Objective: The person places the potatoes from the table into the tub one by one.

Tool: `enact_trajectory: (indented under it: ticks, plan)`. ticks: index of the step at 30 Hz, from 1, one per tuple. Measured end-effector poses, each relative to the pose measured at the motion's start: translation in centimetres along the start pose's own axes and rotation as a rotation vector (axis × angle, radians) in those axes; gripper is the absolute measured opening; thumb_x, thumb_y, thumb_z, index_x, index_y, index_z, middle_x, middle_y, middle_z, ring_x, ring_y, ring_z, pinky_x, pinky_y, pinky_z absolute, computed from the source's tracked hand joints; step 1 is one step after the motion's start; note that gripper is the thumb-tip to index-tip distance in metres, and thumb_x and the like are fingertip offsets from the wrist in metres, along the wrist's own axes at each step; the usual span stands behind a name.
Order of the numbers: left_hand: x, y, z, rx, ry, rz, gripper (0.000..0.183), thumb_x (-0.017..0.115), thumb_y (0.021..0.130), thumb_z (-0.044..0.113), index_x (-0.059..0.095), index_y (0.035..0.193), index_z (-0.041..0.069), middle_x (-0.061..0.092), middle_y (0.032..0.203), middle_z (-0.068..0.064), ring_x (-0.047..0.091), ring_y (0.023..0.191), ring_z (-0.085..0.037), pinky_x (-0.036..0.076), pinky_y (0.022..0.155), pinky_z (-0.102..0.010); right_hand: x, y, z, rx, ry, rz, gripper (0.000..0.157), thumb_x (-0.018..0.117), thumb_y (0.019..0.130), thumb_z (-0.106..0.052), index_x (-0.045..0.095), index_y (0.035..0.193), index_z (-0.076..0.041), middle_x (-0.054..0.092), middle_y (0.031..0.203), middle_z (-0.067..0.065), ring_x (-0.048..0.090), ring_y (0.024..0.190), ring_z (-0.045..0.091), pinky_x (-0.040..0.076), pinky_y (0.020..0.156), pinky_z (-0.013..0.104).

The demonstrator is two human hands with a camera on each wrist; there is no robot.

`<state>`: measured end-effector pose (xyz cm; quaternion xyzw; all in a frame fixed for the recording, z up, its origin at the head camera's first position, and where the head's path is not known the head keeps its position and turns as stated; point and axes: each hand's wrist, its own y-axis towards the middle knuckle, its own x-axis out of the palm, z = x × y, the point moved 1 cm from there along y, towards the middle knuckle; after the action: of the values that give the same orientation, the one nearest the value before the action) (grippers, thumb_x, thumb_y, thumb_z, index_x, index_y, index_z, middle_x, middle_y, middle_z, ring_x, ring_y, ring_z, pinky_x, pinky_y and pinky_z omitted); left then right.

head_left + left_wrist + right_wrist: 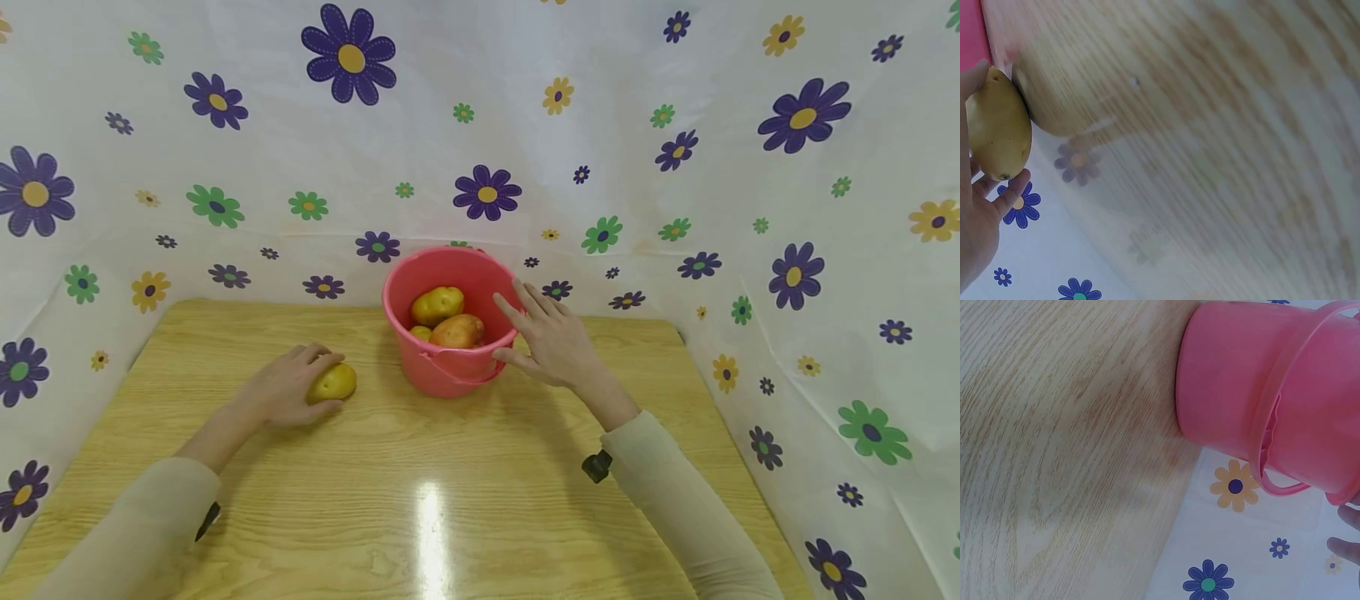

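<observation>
My left hand (288, 387) grips a yellow potato (335, 382) on the table, left of a pink bucket (442, 375). In the left wrist view the thumb lies at one end of this potato (1000, 128) and the fingers (1013, 194) at the other. Inside the bucket lie a yellow potato (438, 306), a browner potato (457, 332) and part of another yellow one (421, 332). My right hand (551, 337) is spread at the bucket's right rim, fingers extended. Whether it touches the rim I cannot tell. The right wrist view shows the bucket's side and handle (1266, 419).
A wood-grain table (337, 517) carries the bucket near its back edge. White cloth (420, 150) printed with flowers hangs behind the table and along both sides. Dark straps or devices show at both sleeve cuffs (597, 466).
</observation>
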<state>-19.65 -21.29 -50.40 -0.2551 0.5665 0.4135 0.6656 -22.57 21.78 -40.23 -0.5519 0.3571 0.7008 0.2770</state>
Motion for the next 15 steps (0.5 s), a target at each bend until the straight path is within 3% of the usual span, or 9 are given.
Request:
enact_trajectory:
  ticks: [3, 5, 10, 12, 15]
  plan:
    - [0.18, 0.06, -0.12, 0.010, 0.005, 0.005, 0.072, 0.081, 0.088, 0.041, 0.057, 0.145, 0.005, 0.060, 0.136, -0.021, 0.064, 0.120, -0.041, 0.056, 0.103, -0.061, -0.01, 0.03, 0.01, 0.000, 0.005, 0.005, 0.108, -0.003, 0.090, -0.088, 0.032, 0.167, -0.020, 0.022, 0.176, 0.016, 0.037, 0.158, 0.041, 0.043, 0.122, 0.061]
    - [0.24, 0.08, -0.16, 0.013, 0.008, 0.006, 0.072, 0.082, 0.087, 0.041, 0.057, 0.145, 0.005, 0.060, 0.135, -0.021, 0.064, 0.119, -0.041, 0.057, 0.103, -0.061, -0.02, 0.03, 0.03, 0.000, 0.009, 0.004, 0.098, 0.011, 0.096, -0.085, 0.031, 0.167, -0.020, 0.022, 0.176, 0.016, 0.037, 0.158, 0.041, 0.043, 0.122, 0.062]
    - [0.31, 0.13, -0.12, 0.009, 0.009, -0.003, 0.069, 0.082, 0.087, 0.039, 0.059, 0.143, 0.006, 0.061, 0.132, -0.020, 0.064, 0.116, -0.040, 0.057, 0.102, -0.060, -0.14, -0.03, 0.07, -0.002, 0.006, -0.008, 0.095, 0.016, 0.097, -0.083, 0.029, 0.168, -0.020, 0.020, 0.177, 0.016, 0.036, 0.159, 0.040, 0.042, 0.123, 0.061]
    - [0.33, 0.13, -0.08, 0.008, 0.007, -0.004, 0.067, 0.082, 0.087, 0.039, 0.060, 0.142, 0.006, 0.061, 0.131, -0.019, 0.064, 0.115, -0.039, 0.057, 0.101, -0.060, -0.20, -0.05, 0.06, -0.005, 0.003, -0.009, 0.101, 0.006, 0.093, -0.085, 0.029, 0.168, -0.021, 0.020, 0.177, 0.016, 0.036, 0.159, 0.040, 0.041, 0.124, 0.060]
    - [0.32, 0.08, 0.05, 0.005, -0.002, 0.001, 0.067, 0.082, 0.087, 0.039, 0.060, 0.141, 0.006, 0.062, 0.130, -0.019, 0.064, 0.114, -0.038, 0.058, 0.100, -0.059, -0.21, -0.04, 0.05, -0.006, 0.007, -0.007, 0.102, 0.006, 0.093, -0.086, 0.029, 0.168, -0.021, 0.020, 0.177, 0.016, 0.035, 0.159, 0.040, 0.041, 0.124, 0.061]
